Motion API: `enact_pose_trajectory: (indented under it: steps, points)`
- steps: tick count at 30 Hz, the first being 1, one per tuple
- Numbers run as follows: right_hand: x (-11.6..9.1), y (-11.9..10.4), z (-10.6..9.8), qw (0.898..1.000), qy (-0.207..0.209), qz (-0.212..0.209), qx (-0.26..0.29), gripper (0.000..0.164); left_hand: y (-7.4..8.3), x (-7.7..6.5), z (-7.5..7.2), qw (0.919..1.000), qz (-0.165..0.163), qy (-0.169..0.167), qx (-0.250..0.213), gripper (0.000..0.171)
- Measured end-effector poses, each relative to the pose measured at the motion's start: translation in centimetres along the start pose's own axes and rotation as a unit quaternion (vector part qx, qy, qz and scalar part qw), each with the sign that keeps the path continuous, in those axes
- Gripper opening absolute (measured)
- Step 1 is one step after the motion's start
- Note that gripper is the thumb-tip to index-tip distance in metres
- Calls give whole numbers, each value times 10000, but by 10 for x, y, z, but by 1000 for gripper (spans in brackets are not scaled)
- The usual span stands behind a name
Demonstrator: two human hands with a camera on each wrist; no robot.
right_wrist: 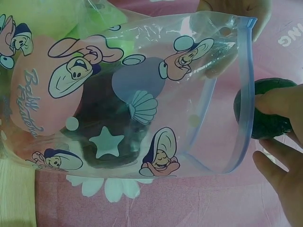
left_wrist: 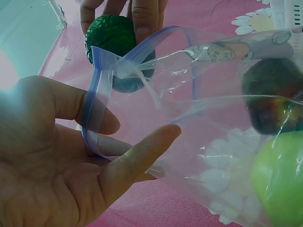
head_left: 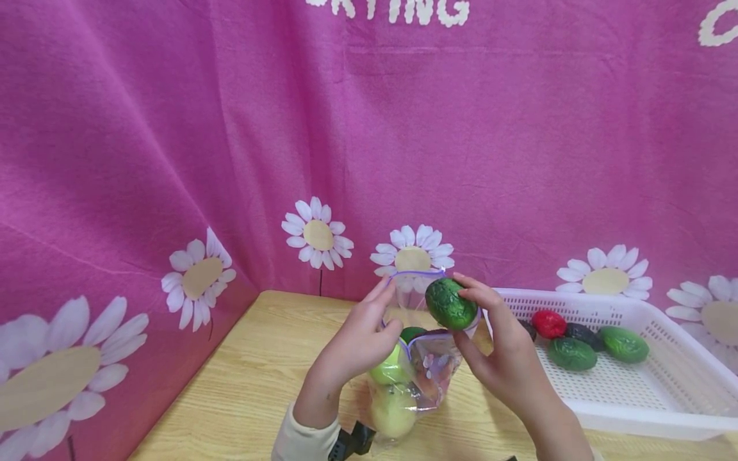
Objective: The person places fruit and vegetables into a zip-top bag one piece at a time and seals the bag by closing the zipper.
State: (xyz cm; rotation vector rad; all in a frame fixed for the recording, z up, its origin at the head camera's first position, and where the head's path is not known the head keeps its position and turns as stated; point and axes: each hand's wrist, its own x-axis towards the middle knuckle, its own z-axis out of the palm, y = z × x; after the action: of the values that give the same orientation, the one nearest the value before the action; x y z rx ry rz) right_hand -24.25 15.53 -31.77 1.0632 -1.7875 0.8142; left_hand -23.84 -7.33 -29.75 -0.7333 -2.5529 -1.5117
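My right hand [head_left: 507, 352] pinches a wrinkled dark green avocado [head_left: 448, 303] between thumb and fingers at the mouth of a clear zip bag [head_left: 435, 358]. With its purple-blue rim spread apart, the bag is held by my left hand [head_left: 359, 336]; the rim passes between that thumb and the fingers. Inside, low in the bag, are a light green fruit [left_wrist: 281, 177], a paler yellow-green round fruit [head_left: 393, 410] and a dark, reddish-green fruit [left_wrist: 274, 97]. Cartoon figures printed on the bag [right_wrist: 175, 104] partly cover the contents in the right wrist view.
To the right stands a white perforated plastic basket [head_left: 680, 410]. In it lie a red fruit [head_left: 549, 324], dark fruits [head_left: 583, 335] and green avocados [head_left: 572, 354]. A pink daisy-patterned cloth [head_left: 461, 160] hangs behind the wooden table [head_left: 242, 378].
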Motion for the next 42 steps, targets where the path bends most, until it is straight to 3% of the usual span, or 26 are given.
enact_pose_trajectory:
  steps: [13,20,26,31,42]
  points:
    - [-1,-2,1,9997,96,178,-156,61,1,0,0,9999,-157,1,-53,64]
    - [-4,-5,-3,9893,593,1190,-597,63,2,0,0,9998,-178,-20,-79,64]
    - [-5,-4,-3,9773,415,1854,-934,69,1,0,1,9998,-174,2,-70,64]
    - [-6,0,-3,9754,240,1925,-1047,59,1,0,1,9999,-143,36,-45,65]
    - [-5,4,-5,9801,254,1656,-1065,33,1,1,1,9999,-142,46,-40,64]
